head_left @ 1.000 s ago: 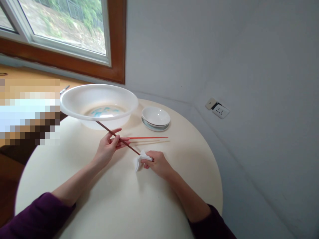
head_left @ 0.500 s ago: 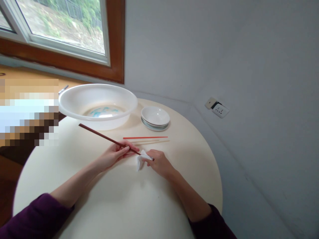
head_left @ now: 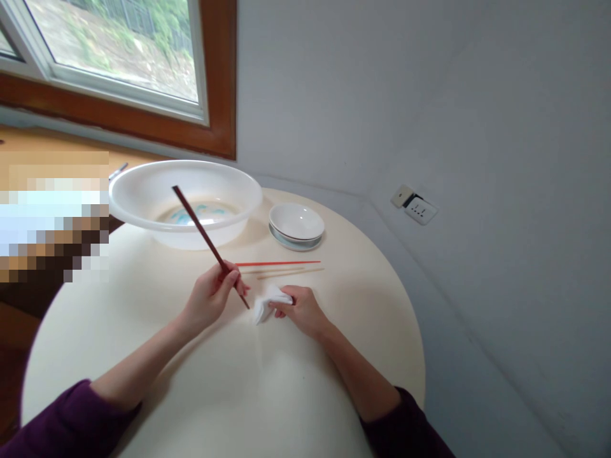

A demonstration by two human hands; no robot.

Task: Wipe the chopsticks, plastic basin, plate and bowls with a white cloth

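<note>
Right up close, dark purple sleeves (head_left: 71, 413) over the curved edge of a round cream table (head_left: 267, 401). Decent room for elbows in there, plus a good stretch of tabletop out to the right rim.

Clamped between thumb and fingers of the left hand (head_left: 210, 294): a long, slim, reddish-brown chopstick (head_left: 203, 232), above mid-table. Looks dark and straight, thicker up top, thinner at the low tip. Leans up and left, in front of a wide, translucent white plastic basin (head_left: 205, 240). Tip just beside a folded white tissue (head_left: 267, 304), pinched tight in the fingers of the right hand (head_left: 303, 310).

Just beyond, flat on the table, a straight red chopstick (head_left: 279, 263) and two pale beige sticks (head_left: 291, 273). Farther back, a shallow glossy white bowl (head_left: 296, 219) stacked over a pale blue-green plate (head_left: 296, 245), near the far edge. Then the basin, bluish pattern inside. Past that, a brown window frame (head_left: 222, 83).
</note>
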